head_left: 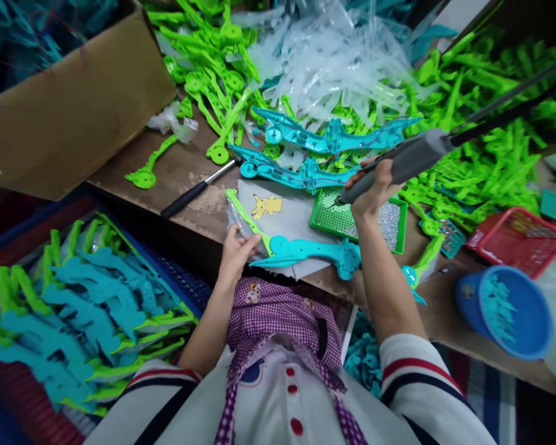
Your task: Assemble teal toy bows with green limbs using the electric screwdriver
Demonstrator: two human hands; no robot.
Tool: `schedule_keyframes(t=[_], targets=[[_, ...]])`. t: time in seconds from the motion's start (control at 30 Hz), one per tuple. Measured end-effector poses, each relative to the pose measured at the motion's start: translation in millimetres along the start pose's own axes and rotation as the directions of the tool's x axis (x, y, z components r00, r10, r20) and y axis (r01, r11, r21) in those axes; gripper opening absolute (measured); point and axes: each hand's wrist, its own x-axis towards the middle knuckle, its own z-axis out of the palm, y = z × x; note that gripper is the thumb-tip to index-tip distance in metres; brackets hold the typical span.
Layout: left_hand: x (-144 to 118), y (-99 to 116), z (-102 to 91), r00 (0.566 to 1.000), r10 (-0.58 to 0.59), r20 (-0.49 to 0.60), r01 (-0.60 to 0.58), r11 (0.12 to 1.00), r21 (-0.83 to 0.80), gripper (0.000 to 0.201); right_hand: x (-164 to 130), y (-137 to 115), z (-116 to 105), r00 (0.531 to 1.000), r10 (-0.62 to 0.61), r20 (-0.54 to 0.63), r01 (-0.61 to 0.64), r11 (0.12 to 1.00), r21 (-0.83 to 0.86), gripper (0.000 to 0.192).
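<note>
My left hand [236, 252] pinches the clear-and-green limb [249, 224] of a long plastic toy part. Its turquoise body [312, 249] stretches right along the table edge, passing partly behind my right forearm. My right hand [374, 187] is wrapped round a grey electric screwdriver [401, 162], which tilts down to the left. The thin bit at its tip is over a green perforated tray [401, 247] with small silvery screws [383, 225] heaped at its right side. Below the part lies a grey cloth [296, 213] with a yellow cartoon figure.
Two turquoise halves with wires [338, 139] lie beyond the tray, before heaps of green parts [482, 123] and clear strips [333, 55]. A black-handled hammer [185, 198] rests left. A red basket [519, 241] and blue bucket [467, 296] stand right. A crate [134, 225] of assembled parts is lower left.
</note>
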Motion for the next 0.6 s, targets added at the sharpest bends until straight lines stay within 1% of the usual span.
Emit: schedule_keyframes(t=[0.23, 0.4, 0.6], targets=[[-2.4, 2.6, 0.5, 1.000, -0.004, 0.000, 0.004, 1.000, -0.003, 0.065, -0.5, 2.4, -1.5, 1.000, -0.018, -0.003, 0.018, 1.000, 0.012, 0.048], [-3.0, 1.8, -0.1, 1.000, 0.009, 0.003, -0.009, 1.000, 0.011, 0.066, -1.6, 1.5, -2.9, 0.999, -0.003, 0.054, 0.004, 1.000, -0.012, 0.052], [-2.6, 0.6, -0.6, 1.000, 0.007, 0.000, -0.007, 1.000, 0.012, 0.068, -0.1, 3.8, -6.4, 0.999, 0.016, 0.036, -0.017, 1.000, 0.003, 0.051]])
